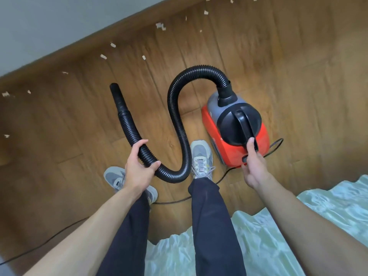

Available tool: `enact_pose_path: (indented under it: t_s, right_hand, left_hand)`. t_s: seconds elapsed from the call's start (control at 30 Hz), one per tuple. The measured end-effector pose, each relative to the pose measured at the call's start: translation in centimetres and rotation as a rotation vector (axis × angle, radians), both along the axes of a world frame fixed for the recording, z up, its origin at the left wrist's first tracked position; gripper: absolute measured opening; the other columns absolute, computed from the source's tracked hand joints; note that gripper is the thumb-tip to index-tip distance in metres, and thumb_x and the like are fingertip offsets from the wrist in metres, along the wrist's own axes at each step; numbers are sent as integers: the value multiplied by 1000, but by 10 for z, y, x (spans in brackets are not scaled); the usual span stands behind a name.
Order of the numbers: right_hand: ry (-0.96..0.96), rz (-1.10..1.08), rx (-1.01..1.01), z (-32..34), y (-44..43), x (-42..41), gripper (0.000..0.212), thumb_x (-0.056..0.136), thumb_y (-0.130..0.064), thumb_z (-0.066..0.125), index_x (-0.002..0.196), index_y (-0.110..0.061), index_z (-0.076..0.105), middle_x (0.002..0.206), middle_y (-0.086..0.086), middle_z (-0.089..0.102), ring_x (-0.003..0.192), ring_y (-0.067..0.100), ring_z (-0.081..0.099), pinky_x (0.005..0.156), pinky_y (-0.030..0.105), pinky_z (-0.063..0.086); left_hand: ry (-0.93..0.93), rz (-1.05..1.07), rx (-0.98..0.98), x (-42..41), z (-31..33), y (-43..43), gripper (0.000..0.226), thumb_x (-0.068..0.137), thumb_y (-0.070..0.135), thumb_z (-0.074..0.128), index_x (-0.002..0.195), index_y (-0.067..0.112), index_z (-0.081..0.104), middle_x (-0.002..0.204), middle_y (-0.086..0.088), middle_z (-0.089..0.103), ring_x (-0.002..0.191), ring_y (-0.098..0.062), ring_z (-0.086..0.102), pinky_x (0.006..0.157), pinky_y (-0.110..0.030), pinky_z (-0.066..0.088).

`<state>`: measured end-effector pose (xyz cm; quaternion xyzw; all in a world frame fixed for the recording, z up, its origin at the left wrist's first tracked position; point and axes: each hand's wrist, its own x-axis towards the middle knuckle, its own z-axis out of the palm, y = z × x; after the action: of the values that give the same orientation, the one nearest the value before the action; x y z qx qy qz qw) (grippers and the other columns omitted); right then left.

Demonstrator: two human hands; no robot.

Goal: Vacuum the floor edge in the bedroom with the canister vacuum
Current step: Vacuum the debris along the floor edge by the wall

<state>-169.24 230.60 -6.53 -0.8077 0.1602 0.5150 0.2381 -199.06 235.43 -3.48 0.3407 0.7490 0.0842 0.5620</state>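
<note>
A red and grey canister vacuum (214,132) with a black top and handle (243,122) stands on the wooden floor (298,76). Its black ribbed hose (175,108) loops up from the canister, down past my feet and out to a smooth nozzle (117,96), which hangs above the floor and points toward the wall. My left hand (139,168) grips the hose at its lower bend. My right hand (253,166) holds the rear end of the handle, thumb lying along it. Several pale paper scraps (160,26) lie along the floor edge by the wall (49,22).
A bed with a pale green sheet (288,232) fills the lower right, close behind my legs. The black power cord (277,143) runs from the vacuum's back, behind my shoes (201,156), and off to the lower left (49,239).
</note>
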Motion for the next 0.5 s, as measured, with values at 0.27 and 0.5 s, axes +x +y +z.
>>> enact_pose_path:
  t_s: [0.27, 0.5]
  right_hand:
    - [50, -149, 75, -15, 10, 4, 73, 85, -61, 64, 142, -19, 45, 152, -1, 45, 138, 17, 44, 119, 36, 31]
    - [100, -184, 142, -23, 3, 8, 140, 36, -84, 79, 153, -22, 34, 153, -3, 45, 139, 14, 43, 122, 40, 28]
  left_hand:
    - [17, 6, -37, 7, -10, -7, 72, 82, -6, 75, 115, 53, 50, 102, -19, 58, 83, -44, 68, 69, -51, 62]
    - [-16, 16, -60, 8, -23, -11, 73, 81, -6, 76, 119, 50, 51, 107, -12, 56, 91, -43, 67, 75, -53, 62]
